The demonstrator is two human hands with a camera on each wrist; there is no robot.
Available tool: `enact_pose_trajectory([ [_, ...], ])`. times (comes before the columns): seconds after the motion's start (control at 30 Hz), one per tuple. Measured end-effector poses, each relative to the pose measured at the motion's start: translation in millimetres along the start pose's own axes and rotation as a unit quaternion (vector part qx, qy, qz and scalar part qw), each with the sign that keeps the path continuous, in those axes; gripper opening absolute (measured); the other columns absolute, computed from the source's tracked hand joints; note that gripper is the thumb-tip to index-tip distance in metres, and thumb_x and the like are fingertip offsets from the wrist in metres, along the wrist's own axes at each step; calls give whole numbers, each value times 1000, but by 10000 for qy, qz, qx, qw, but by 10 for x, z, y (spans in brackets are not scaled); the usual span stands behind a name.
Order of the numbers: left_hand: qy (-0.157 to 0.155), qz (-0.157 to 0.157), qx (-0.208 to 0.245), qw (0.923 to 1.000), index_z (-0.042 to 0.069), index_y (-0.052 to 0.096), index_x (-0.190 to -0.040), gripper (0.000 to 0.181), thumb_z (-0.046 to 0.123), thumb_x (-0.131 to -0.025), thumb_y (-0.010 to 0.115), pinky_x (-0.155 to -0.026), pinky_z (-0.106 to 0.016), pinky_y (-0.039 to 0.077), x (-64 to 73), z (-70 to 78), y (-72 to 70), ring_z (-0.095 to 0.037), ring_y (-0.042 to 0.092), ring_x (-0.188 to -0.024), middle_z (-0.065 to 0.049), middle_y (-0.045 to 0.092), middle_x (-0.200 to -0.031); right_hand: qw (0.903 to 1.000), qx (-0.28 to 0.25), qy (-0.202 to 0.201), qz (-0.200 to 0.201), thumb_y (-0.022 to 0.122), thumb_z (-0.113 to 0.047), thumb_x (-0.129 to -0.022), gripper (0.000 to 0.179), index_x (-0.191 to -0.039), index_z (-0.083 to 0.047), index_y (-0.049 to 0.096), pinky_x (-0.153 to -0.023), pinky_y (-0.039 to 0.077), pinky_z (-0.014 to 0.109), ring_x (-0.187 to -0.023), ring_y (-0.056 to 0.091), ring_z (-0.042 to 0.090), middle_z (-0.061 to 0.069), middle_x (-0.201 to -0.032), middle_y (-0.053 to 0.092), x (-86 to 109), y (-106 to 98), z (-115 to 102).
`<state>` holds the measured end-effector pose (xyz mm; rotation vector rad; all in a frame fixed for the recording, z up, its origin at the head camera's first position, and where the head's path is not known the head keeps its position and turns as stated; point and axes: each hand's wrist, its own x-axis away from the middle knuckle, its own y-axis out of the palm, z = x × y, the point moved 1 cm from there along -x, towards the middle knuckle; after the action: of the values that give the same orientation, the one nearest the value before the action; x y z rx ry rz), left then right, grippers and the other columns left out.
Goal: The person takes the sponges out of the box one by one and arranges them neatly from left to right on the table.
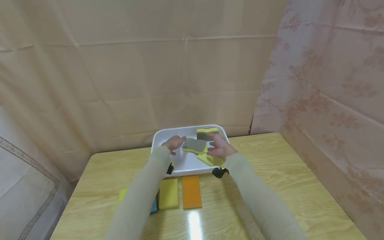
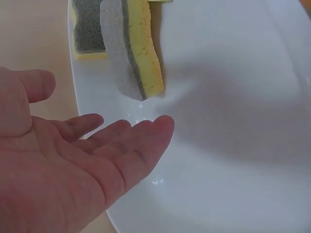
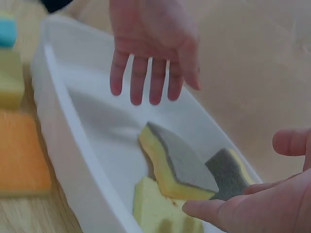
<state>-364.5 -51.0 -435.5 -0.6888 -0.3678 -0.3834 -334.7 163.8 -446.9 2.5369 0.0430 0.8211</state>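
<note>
Over the left part of a white tray (image 1: 187,164) is my left hand (image 1: 174,142), its fingers extended and nothing in them. My right hand (image 1: 220,146) hovers over the tray's right part, fingers loosely extended, beside the sponges. In the middle of the tray a grey-and-yellow scouring sponge (image 1: 193,145) leans on a pale yellow sponge (image 1: 211,159). Against the back wall of the tray stands another grey-and-yellow scouring sponge (image 1: 207,134). In the right wrist view, a right fingertip (image 3: 194,208) appears close to the sponges; whether it touches them I cannot tell.
On the wooden table (image 1: 255,186), in front of the tray, lie an orange sponge (image 1: 192,192) and a yellow one (image 1: 169,194). A blue item (image 1: 154,206) and another yellow one (image 1: 122,193) are partly hidden by the left sleeve. Cloth curtains (image 1: 168,83) hang behind.
</note>
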Motion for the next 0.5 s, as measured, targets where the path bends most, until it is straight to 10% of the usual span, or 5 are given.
enact_pose_trajectory([
  [0.5,-675,-99,1296,9892,0,32,-155,65,43,-107,41,-94,-46,56,-110,-104,153,-46,51,-126,-28,39,-152,9884,1398,-548,214,45,-21,-107,53,-152,4,32,-123,14,53,-150,11,41,21,-164,16,-210,6,9],
])
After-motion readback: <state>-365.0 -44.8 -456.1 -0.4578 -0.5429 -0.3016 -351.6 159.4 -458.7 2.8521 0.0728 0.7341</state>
